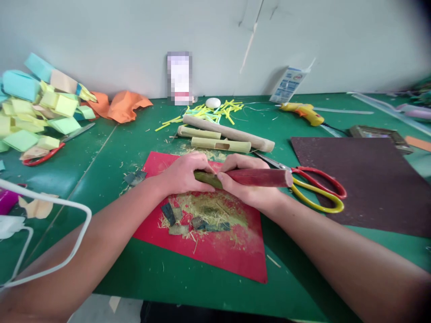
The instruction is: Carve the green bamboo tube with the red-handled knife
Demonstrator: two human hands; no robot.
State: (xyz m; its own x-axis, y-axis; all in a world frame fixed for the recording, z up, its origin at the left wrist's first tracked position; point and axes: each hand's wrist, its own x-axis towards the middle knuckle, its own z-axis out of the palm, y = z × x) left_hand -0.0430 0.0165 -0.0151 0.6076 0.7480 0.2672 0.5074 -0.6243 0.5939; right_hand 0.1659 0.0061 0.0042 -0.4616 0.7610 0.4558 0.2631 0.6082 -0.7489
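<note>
My left hand (pixel 183 172) is closed around a short green bamboo piece (pixel 207 178), held just above a red mat (pixel 232 255). My right hand (pixel 247 186) is wrapped round a tool with a dark red wooden handle (pixel 266 177), whose front end meets the bamboo between my two hands. The tool's blade is hidden by my fingers. Below my hands the mat is strewn with pale shavings and dark green bark chips (pixel 198 217).
Three more bamboo sticks (pixel 222 134) lie behind the mat. Red-and-yellow scissors (pixel 316 188) rest to the right, next to a dark brown sheet (pixel 367 179). A yellow glue gun (pixel 305 112), yellow strips (pixel 215 110), orange paper (pixel 121 105), coloured foam blocks (pixel 37 107) and a white cord (pixel 67 206) surround the green table.
</note>
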